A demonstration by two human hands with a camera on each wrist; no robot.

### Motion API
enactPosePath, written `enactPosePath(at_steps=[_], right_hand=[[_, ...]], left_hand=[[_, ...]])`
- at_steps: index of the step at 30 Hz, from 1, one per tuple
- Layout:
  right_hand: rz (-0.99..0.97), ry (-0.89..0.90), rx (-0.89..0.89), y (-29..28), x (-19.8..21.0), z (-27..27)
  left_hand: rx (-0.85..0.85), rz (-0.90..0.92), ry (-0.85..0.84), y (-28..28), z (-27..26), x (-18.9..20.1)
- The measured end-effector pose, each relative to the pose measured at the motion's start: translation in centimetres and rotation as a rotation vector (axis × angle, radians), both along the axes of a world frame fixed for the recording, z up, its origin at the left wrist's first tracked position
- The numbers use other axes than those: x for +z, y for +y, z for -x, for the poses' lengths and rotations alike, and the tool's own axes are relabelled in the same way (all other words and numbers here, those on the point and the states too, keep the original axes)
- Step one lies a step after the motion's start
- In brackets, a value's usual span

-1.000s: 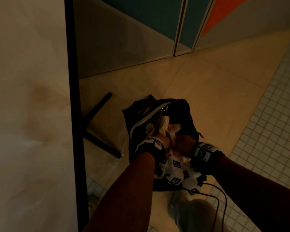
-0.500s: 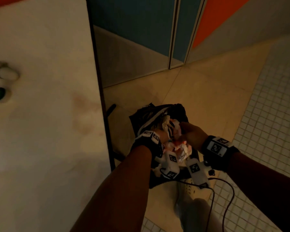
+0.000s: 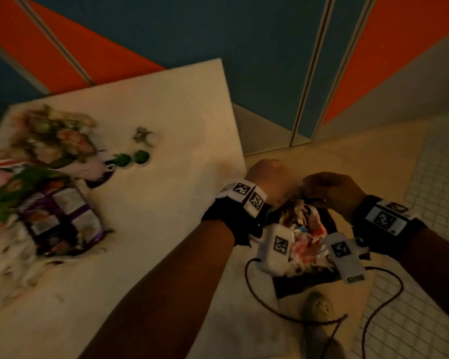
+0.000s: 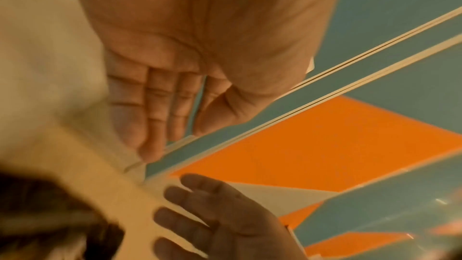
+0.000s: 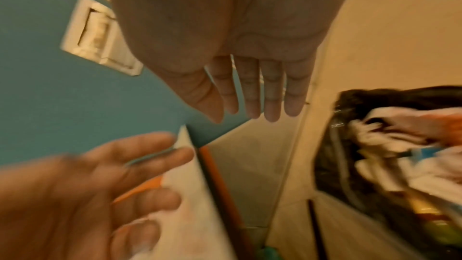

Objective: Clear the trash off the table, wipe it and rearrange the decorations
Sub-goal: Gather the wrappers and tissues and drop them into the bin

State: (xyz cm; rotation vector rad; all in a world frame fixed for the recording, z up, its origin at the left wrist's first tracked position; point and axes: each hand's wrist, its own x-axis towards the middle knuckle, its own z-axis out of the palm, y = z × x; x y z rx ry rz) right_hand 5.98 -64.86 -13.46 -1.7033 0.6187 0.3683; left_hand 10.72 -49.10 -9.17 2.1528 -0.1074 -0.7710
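Observation:
A black trash bag (image 3: pixel 306 279) stands on the floor to the right of the white table (image 3: pixel 166 120); crumpled paper and wrappers (image 3: pixel 305 237) fill it. My left hand (image 3: pixel 266 177) and right hand (image 3: pixel 329 190) hover just above the bag's mouth. In the left wrist view my left hand (image 4: pixel 155 110) has straight fingers and an empty palm. The right wrist view shows my right hand (image 5: pixel 255 96) flat and empty too, with the bag (image 5: pixel 400 155) below it. On the table's left lie a flower bunch (image 3: pixel 49 136), a purple snack bag (image 3: pixel 62 218) and a green packet (image 3: pixel 18 187).
Small green pieces (image 3: pixel 132 158) and a tiny figure (image 3: pixel 141 134) sit mid-table. A blue and orange panelled wall (image 3: pixel 270 47) stands behind. Small white floor tiles (image 3: pixel 425 281) run on the right. Wrist cables (image 3: pixel 270 301) hang near my shoe (image 3: pixel 318 307).
Both hands have come up out of the trash bag and opened, leaving the trash inside. My head has turned left, bringing the tabletop with flowers and packets into view.

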Motion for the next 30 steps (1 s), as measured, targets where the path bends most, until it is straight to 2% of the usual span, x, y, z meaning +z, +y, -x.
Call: enactPosePath(at_steps=[4,9,14,17,20,24,28,30], right_hand=[[0.012,-0.096,0.111,5.6,4.3,0.5],[0.085,-0.207,0.254,14.5,8.3,1.5],[0.081,-0.265,0.358,24.6,10.1,1.5],[0.097,-0.251,0.443,29.4,10.3,1.1],[0.101,-0.234,0.536,33.1,10.2,-0.1],[0.272,-0.167,0.695,37.9,8.6,-2.1],[0.541,-0.275,1.064,43.7,6.5,-1.9],[0.63,-0.264,1.201,46.4,5.3,-1.6]], left_hand=[[0.045,0.058,-0.142,12.3,2.2,4.2],[0.202,-0.139,-0.182,29.1,3.8,7.6],[0.376,-0.202,-0.276,41.3,4.2,10.1],[0.457,-0.227,-0.334,46.3,4.6,10.5],[0.619,-0.163,-0.304,50.1,5.0,9.9],[0.733,-0.141,-0.277,53.0,6.2,8.2],[0.707,-0.185,-0.261,54.6,7.6,6.8],[0.706,-0.219,-0.244,55.6,8.2,6.1]])
